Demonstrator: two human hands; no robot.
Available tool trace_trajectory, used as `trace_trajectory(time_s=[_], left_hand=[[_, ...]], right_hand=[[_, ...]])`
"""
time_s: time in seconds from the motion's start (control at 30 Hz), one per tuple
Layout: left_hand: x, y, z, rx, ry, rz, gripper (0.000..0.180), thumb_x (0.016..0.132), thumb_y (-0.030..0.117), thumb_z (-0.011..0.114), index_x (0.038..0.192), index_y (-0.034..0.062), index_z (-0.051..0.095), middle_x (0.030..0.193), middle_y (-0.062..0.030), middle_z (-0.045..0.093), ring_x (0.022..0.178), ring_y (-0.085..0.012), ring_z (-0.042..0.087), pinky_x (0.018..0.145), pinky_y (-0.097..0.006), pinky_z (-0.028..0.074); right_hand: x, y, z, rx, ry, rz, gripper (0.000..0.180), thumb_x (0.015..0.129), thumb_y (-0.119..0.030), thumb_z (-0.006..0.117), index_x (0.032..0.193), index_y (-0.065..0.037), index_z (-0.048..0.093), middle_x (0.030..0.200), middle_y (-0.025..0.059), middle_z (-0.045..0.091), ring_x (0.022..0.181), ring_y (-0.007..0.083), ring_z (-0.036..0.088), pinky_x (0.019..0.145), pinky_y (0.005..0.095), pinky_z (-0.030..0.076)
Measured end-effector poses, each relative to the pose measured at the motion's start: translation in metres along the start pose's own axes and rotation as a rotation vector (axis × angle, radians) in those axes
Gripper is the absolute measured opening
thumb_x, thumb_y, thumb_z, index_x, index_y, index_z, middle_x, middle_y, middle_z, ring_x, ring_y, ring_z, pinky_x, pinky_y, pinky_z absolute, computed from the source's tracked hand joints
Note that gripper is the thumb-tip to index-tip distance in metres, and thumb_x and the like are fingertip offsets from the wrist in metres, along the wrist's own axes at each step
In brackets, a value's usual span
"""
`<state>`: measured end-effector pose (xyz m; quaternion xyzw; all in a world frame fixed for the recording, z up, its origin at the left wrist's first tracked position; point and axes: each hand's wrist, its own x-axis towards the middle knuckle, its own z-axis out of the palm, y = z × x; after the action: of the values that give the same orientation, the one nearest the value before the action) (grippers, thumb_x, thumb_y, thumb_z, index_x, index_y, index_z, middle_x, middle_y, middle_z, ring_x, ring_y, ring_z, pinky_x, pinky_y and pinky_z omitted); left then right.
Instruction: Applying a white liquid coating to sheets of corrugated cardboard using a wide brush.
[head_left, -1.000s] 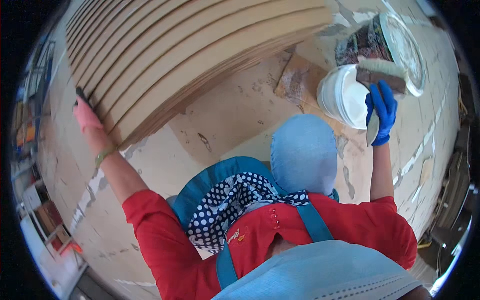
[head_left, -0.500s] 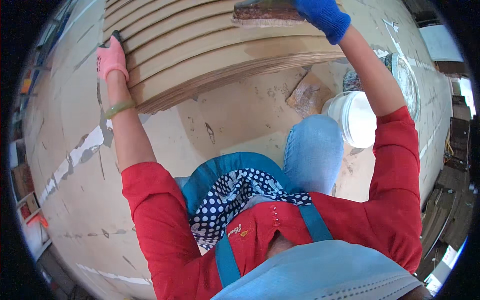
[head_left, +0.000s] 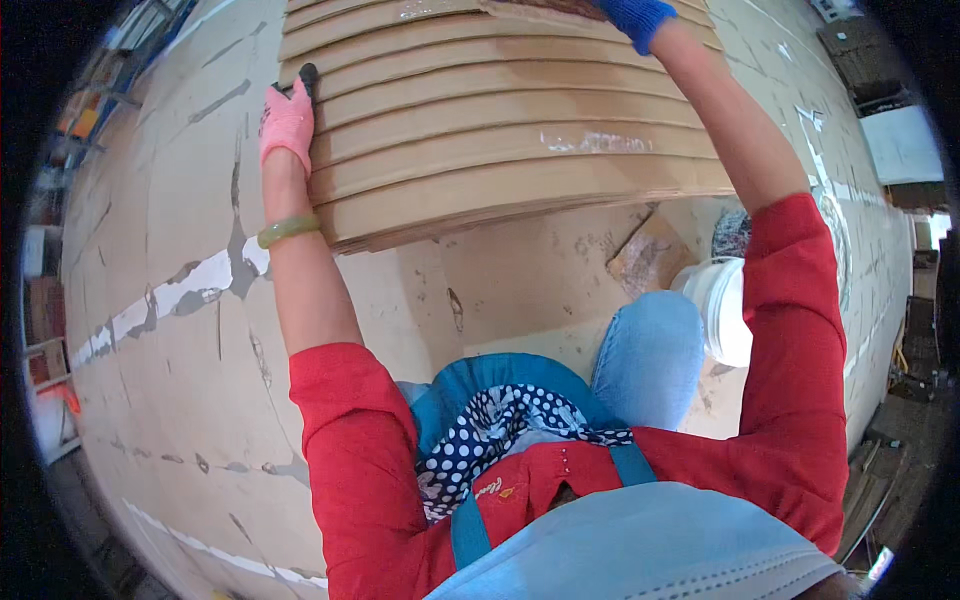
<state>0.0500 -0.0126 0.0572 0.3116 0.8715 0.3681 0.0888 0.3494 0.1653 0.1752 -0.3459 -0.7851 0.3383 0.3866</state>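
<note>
A stack of tan cardboard sheets (head_left: 430, 150) lies on the floor, fanned so that long strips overlap like steps. My left hand (head_left: 288, 125), in a pink glove with dark fingertips, rests against the stack's left edge. Its thumb is stretched out along the cardboard, and the other fingers are largely hidden. At the top rim my right hand (head_left: 640, 18), in a blue glove, is closed around a wide brush (head_left: 550, 10) with pale bristles. The picture's upper edge cuts off part of both. Whitish wet streaks (head_left: 598, 142) mark one of the nearer strips.
A white bucket (head_left: 728, 312) stands by my bent knee (head_left: 650, 360), partly behind my right arm. Near it lie a stained cardboard piece (head_left: 652, 252) and a dark speckled object (head_left: 732, 235). Cardboard-like sheets patched with tape (head_left: 185, 298) cover the floor. Shelving (head_left: 90, 110) lines the far left.
My right hand has moved the brush farther away across the strips. Whitish streaks now show on a nearer strip. The whole view has shifted, and my left hand stays at the stack's edge.
</note>
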Motion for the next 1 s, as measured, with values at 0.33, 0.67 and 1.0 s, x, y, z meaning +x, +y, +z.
trace_trajectory(time_s=[0.33,0.67,1.0], left_hand=[[0.0,-0.022,-0.011,0.162,0.075,-0.024,0.064,0.091,0.051,0.042,0.124,-0.0039,0.045,0.121,-0.027,0.055,0.113,-0.0405,0.053,0.096,-0.046,0.041],[-0.007,0.005,0.002,0.129,0.038,0.008,0.064,0.091,0.049,0.041,0.128,-0.0036,0.043,0.121,-0.0272,0.055,0.113,-0.0396,0.053,0.097,-0.045,0.041],[-0.012,0.005,-0.012,0.211,0.042,-0.001,0.061,0.091,0.048,0.042,0.124,-0.0036,0.045,0.118,-0.0259,0.058,0.11,-0.0387,0.056,0.094,-0.044,0.043]], right_hand=[[-0.032,-0.017,0.055,0.073,-0.22,0.091,0.023,0.077,-0.022,0.069,0.071,0.0,0.064,0.064,0.0033,0.061,0.057,0.0104,0.053,0.053,0.0286,0.045],[0.048,-0.003,0.078,-0.118,0.002,-0.082,0.031,0.081,-0.03,0.061,0.065,-0.003,0.062,0.054,0.0023,0.055,0.047,0.0121,0.048,0.046,0.0309,0.04],[0.027,-0.048,0.068,-0.228,-0.093,-0.184,0.032,0.082,-0.03,0.062,0.07,-0.001,0.063,0.058,0.0038,0.058,0.051,0.0128,0.051,0.048,0.0321,0.042]])
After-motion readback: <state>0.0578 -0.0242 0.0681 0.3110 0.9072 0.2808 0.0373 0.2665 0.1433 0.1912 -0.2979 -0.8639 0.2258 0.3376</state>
